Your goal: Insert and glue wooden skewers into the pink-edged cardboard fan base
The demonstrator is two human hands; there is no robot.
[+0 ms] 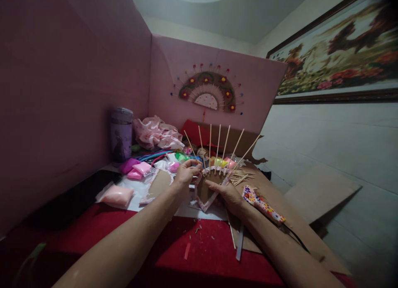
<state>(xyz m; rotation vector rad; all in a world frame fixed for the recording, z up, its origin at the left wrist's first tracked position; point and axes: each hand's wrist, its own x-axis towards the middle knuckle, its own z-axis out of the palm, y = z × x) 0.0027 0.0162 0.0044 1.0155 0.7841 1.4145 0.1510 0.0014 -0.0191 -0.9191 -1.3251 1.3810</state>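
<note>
My right hand (228, 193) grips a heart-like cardboard piece (207, 192) edged with pale pink printed fabric, its thumb lying on the near face. Several thin wooden sticks (219, 147) fan upward from the top edge of this piece. At the upper left edge, the fingers of my left hand (188, 172) are pinched around the lower end of the leftmost wooden stick (190, 145); the exact contact is partly hidden. A second cardboard piece with a fabric edge (160, 184) lies to the left of the held one.
Loose sticks (242, 176) and a flower-patterned glue gun (263, 203) lie on cardboard at right. Bagged coloured clay (116, 195), a purple tumbler (121, 134) and crumpled pink fabric (157, 132) stand left. Behind, a decorated fan (207, 100) hangs on a pink panel (264, 80).
</note>
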